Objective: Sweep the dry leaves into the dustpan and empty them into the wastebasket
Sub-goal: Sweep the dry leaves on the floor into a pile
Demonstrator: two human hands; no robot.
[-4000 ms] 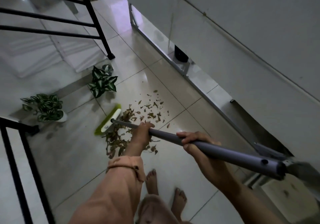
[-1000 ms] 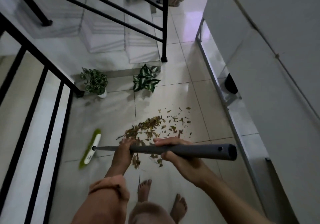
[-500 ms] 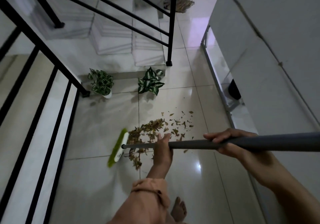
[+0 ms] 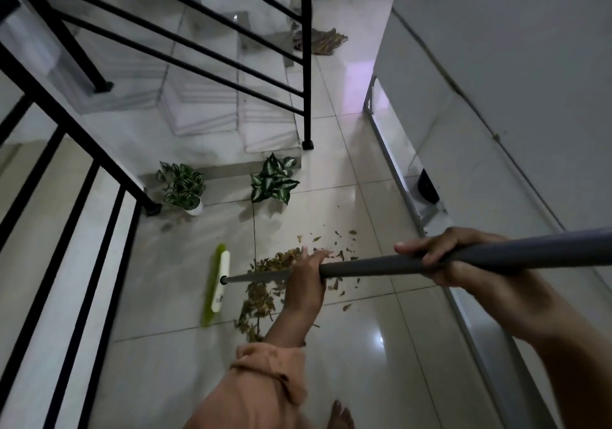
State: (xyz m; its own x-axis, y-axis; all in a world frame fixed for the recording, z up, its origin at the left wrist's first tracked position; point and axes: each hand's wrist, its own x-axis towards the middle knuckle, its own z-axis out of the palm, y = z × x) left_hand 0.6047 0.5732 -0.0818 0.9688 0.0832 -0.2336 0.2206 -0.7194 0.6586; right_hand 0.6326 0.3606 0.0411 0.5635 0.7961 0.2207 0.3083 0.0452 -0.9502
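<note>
At the far left a black stair railing (image 4: 82, 196) slants across the view, with white steps beyond it. Two small potted plants sit on the tiled floor (image 4: 172, 346) at the foot of the steps: one in a white pot (image 4: 181, 187) beside the railing post, the other (image 4: 274, 178) to its right. Nearer than these, the broom head (image 4: 217, 284), green bristles on a white back, lies with its long axis running near to far, slightly tilted, bristles facing left, just left of the dry leaves (image 4: 265, 283). The leaves form a loose heap on the floor at mid-scene, with scattered bits trailing right and far. The broom handle (image 4: 414, 264) runs almost level across the picture, its long axis left to right, the thin metal end meeting the head at the left and the thick grey end leaving the frame at the right. The left hand (image 4: 306, 278), in an orange sleeve (image 4: 268, 385), has its fingers wrapped closed around the handle near the middle. The right hand (image 4: 463, 263) clasps the handle farther right, fingers curled over the top. A bare foot (image 4: 341, 413) shows at the near edge. A white wall (image 4: 496, 81) fills the right side, a dark object (image 4: 428, 187) at its base.
</note>
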